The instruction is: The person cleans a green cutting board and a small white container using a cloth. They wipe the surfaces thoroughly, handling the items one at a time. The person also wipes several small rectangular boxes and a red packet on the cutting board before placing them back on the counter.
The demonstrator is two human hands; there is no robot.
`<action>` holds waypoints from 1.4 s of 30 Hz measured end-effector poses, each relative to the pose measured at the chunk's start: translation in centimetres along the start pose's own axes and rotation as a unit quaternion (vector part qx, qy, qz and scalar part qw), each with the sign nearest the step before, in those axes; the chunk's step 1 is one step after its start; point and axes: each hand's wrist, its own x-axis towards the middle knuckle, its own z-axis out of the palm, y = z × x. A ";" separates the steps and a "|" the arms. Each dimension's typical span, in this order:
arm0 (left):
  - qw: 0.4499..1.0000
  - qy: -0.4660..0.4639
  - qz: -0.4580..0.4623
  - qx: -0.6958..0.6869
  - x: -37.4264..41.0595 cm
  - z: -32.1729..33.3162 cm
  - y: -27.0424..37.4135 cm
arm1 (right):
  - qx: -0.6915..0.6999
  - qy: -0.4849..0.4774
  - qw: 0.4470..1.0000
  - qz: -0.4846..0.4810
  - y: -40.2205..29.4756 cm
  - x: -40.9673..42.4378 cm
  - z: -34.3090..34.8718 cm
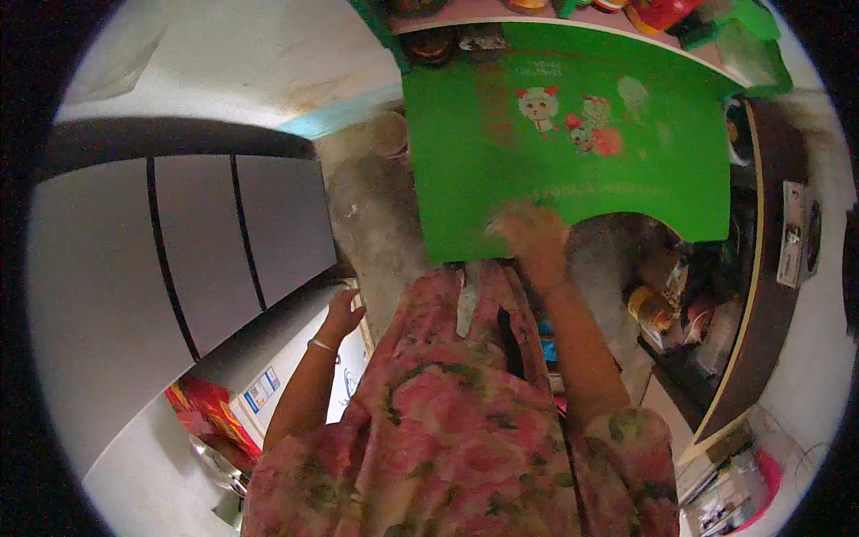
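A green tabletop (pixel 463 161) with cartoon animal figures and a curved cut-out at its near edge stands in front of me. My right hand (pixel 533 235) is blurred over the near edge of this tabletop, left of the cut-out. Whether it touches the surface or pinches something small, I cannot tell. By my left side hangs my left hand (pixel 345 314), fingers loosely bent and apart, with nothing in it. A white bangle (pixel 322 346) circles that wrist. Behind the hand is a white surface (pixel 342 382) with blue markings. Patterned pink clothing (pixel 463 429) covers my body and legs.
A grey panelled cabinet (pixel 194 241) fills the left, above a carton (pixel 248 403) with a printed label. A dark round container (pixel 429 47) sits at the tabletop's far left corner. Bottles and jars (pixel 651 305) crowd a dark shelf at right. Concrete floor (pixel 376 201) shows between.
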 end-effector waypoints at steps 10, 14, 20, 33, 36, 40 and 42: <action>0.999 -0.005 0.041 -0.028 1.2 0.2 1.1 | -0.082 0.033 0.967 0.238 5.1 3.4 5.9; 0.997 -0.047 0.067 0.003 4.6 -0.9 4.7 | 0.041 -0.047 0.994 0.088 -8.7 4.7 8.7; 0.994 -0.058 0.011 -0.090 7.5 -2.9 6.3 | 0.001 -0.015 1.000 -0.017 -6.7 3.7 5.2; 0.969 0.096 0.220 0.062 14.4 -6.9 18.8 | 0.060 0.022 0.956 0.285 -1.6 1.7 2.4; 0.946 0.115 0.293 0.076 17.5 -5.6 22.8 | -0.025 0.064 0.998 0.014 -6.7 -1.8 7.4; 0.923 0.110 0.337 0.151 19.6 -5.0 31.4 | 0.014 -0.010 1.000 -0.008 -3.8 -2.0 5.0; 0.911 0.115 0.363 0.161 20.8 -3.9 34.1 | -0.030 0.011 0.999 0.029 -1.3 -2.0 3.9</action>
